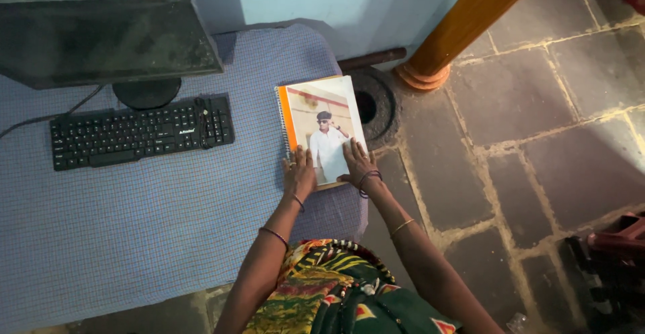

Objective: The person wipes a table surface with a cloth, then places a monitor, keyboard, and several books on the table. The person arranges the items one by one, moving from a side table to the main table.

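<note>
1. Fingers [296, 166] of the left hand [299, 176] are lying flat and close together, pressing on the lower left corner of a spiral-bound notebook [321, 130]; they are clamping nothing.
2. Fingers [351, 153] of the right hand [359, 167] are spreading slightly apart and resting flat on the lower right part of the same cover, also gripping nothing.
3. Both hands are sitting side by side on the near edge of the notebook, with a narrow strip of cover showing between them.
4. That notebook is lying closed on the right end of a table covered in a blue checked cloth [154, 206], its right edge reaching the table's edge. Its cover is showing a printed photo of a person beside an orange strip, with the wire spiral running down the left side.
5. Bangles and a dark thread band are circling the wrists.
6. Well to the left of the notebook, a black keyboard [141, 131] is sitting on the cloth, and a dark monitor [101, 32] is standing on its round base just behind it.
7. Beyond the table, a stone-tiled floor [537, 139] is spreading out to the right, and a round wooden pillar [463, 22] is rising from it near the pale blue wall.
</note>
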